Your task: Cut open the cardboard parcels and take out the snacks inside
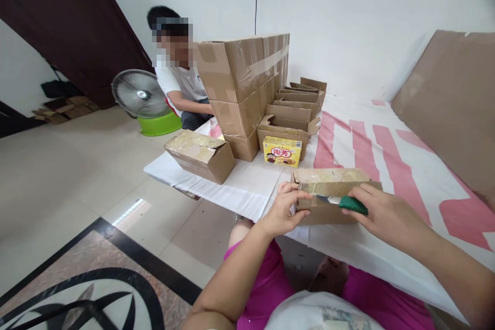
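Observation:
A small cardboard box (328, 215) lies at the table's front edge, before my body. My left hand (284, 209) grips its left end, thumb below and fingers near the top edge. In my right hand (373, 210) is a green-handled knife (351, 204), its blade pointing left against the upper side of the box. The blade's tip is close to my left fingertips; how deep it sits in the cardboard I cannot tell. Just beyond the box stands a yellow printed packet (282, 152), leaning by an open carton (288, 119).
Taped boxes (247, 69) are stacked high at the table's far left. A closed carton (201, 157) lies near the left edge. Several open cartons form a row behind the packet. A person (181, 82) sits beyond the stack by a fan (141, 94). A brown board (448, 82) leans at right.

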{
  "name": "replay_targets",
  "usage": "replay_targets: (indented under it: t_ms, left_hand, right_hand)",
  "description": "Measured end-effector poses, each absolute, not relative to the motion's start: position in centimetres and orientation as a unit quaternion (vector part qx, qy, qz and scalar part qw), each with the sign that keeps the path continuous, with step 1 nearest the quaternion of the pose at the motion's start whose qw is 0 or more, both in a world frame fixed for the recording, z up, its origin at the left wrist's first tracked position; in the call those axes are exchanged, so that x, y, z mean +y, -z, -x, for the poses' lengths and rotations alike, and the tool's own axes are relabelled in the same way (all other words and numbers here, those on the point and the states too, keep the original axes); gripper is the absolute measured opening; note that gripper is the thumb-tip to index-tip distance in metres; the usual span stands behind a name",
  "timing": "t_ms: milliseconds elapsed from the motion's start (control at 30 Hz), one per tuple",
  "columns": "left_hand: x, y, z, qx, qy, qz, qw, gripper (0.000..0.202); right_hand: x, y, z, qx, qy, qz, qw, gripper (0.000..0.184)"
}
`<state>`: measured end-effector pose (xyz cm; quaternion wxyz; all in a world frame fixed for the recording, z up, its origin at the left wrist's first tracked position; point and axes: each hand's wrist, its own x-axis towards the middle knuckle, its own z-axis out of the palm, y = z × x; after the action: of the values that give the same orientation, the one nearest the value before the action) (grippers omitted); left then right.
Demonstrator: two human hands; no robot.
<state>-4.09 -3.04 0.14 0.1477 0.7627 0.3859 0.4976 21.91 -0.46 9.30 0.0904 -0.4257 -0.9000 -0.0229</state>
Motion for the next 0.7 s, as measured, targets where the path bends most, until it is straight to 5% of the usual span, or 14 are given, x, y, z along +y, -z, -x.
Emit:
replay_targets:
  t_ms: [400, 567, 700]
  left_hand:
    - [-3.3, -0.5, 4.0, 0.394, -0.484, -0.761, 0.179, 0.046]
    - [-3.4, -0.6, 4.0, 0.393, -0.478, -0.765, 0.177, 0.05]
    - [-3.4, -0.7, 3.7, 0.389, -0.478, -0.767, 0.179, 0.051]
  right_hand:
    - [0.6, -10.9, -22.8, -0.896, -0.105, 0.432, 0.027, 0.024]
    - [0.9, -10.7, -21.4, -0.888, -0.099, 0.423, 0.151, 0.03]
    - [0.5, -9.3, -18.1, -0.92, -0.025, 0.32, 0.223, 0.011]
